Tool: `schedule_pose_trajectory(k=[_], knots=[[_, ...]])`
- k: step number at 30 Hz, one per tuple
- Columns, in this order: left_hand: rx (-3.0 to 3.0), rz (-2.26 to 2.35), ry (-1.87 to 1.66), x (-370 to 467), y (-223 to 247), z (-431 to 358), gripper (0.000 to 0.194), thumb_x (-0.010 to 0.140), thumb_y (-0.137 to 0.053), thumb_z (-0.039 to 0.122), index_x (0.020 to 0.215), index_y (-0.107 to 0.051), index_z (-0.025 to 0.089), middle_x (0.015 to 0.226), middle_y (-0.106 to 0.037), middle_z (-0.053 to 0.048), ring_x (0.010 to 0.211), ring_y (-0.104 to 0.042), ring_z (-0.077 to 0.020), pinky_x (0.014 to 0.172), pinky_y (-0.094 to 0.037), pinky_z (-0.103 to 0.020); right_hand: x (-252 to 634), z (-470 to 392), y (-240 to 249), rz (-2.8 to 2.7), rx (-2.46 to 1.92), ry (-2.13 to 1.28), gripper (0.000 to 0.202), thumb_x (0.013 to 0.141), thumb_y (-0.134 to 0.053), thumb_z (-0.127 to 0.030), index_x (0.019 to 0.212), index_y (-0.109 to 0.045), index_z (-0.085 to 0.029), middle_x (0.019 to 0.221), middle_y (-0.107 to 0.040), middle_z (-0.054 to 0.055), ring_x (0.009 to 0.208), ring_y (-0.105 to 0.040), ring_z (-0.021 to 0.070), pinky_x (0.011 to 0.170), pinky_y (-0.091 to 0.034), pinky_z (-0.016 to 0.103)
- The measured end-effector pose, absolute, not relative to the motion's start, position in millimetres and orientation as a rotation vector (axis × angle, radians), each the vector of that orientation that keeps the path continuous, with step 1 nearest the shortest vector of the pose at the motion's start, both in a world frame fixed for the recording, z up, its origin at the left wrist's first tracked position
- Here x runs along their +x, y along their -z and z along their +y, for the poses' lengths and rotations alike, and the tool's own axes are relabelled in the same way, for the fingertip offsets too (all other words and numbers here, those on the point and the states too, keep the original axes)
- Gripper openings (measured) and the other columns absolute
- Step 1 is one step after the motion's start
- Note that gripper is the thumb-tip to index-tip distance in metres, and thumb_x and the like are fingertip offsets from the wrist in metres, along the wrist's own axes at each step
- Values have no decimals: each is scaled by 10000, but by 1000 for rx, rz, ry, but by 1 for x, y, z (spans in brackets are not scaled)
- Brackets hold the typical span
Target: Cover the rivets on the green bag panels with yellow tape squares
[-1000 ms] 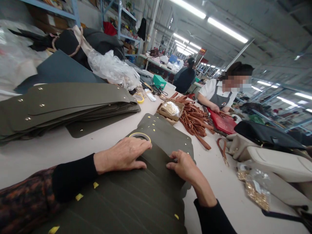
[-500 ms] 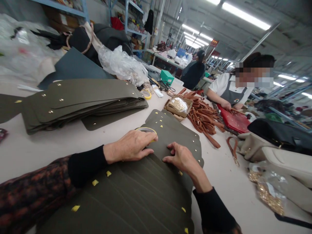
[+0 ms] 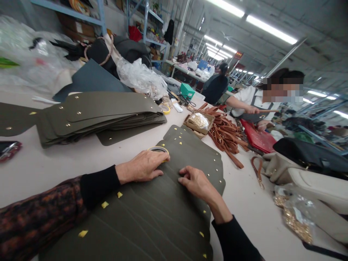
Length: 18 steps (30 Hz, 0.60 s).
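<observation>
My left hand [image 3: 144, 166] holds a roll of yellow tape [image 3: 158, 149], its fingers over the near side of the ring. Below it lie overlapping dark olive sheets [image 3: 141, 217], marked with small yellow tape pieces [image 3: 104, 204] along the edges. My right hand [image 3: 195, 180] is over the same sheets, to the right of the tape roll, with thumb and forefinger close together at their tips. Whether anything small is between them is hidden. Small metal studs [image 3: 216, 170] dot the right edge of the sheets.
A stack of olive pieces [image 3: 108, 108] lies at the left, near a phone [image 3: 9, 149]. Beyond the sheets are a box of gold chain [image 3: 199, 121] and brown straps [image 3: 227, 134]. Bags of gold hardware [image 3: 297, 221] lie right. A person [image 3: 255, 103] works across the table.
My left hand and the tape roll have shifted slightly left and down in view. My right hand's thumb and forefinger have drawn closer together. The person across has raised a hand with a brown strip.
</observation>
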<state>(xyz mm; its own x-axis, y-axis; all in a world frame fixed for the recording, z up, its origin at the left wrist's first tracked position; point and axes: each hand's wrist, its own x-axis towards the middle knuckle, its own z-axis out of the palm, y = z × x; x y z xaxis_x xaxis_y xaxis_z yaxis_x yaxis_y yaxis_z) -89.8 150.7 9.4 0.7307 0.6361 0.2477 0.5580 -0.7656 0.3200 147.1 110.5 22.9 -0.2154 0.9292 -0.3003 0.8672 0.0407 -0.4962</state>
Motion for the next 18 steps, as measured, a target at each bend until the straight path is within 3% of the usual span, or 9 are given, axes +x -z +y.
schedule_pose_trajectory(k=[2,5,9,13,18], knots=[[2702,949,-515,-90,-9,149,385,779,-669,245,1115,-485,214,1087,-624,-37,965,-608,-201,801,-461,-293,144,108,-29,-2240,-1848,-934,214,867,-522,-305,952,-672,-178,789,-675,21,729,-592,147,642,-375,250],[2688,934,-538,-91,-11,147,366,789,-649,252,1114,-484,213,1091,-617,-38,968,-606,-202,798,-456,-293,138,102,-36,-2309,-1796,-955,331,913,-456,-406,812,-667,-172,733,-650,12,685,-561,139,618,-352,254],[2614,881,-587,-95,-20,140,321,818,-616,265,1102,-474,219,1107,-613,-32,943,-612,-183,794,-447,-275,133,93,-38,-2280,-1735,-1189,413,770,-634,-552,894,-611,-159,823,-650,17,734,-568,160,628,-387,257],[2535,930,-658,-105,-32,135,268,840,-592,249,1081,-479,217,1087,-627,-24,857,-630,-155,762,-447,-261,124,76,-45,-2210,-1519,-1594,539,650,-754,-505,1045,-584,-180,991,-666,31,887,-604,207,753,-462,294],[2381,1114,-884,-134,-44,139,286,826,-621,267,1061,-471,204,992,-653,-1,785,-638,-134,766,-453,-264,107,38,-48,-2324,-1600,-1577,755,550,-810,-409,1219,-513,-222,933,-696,42,865,-651,248,737,-497,301]])
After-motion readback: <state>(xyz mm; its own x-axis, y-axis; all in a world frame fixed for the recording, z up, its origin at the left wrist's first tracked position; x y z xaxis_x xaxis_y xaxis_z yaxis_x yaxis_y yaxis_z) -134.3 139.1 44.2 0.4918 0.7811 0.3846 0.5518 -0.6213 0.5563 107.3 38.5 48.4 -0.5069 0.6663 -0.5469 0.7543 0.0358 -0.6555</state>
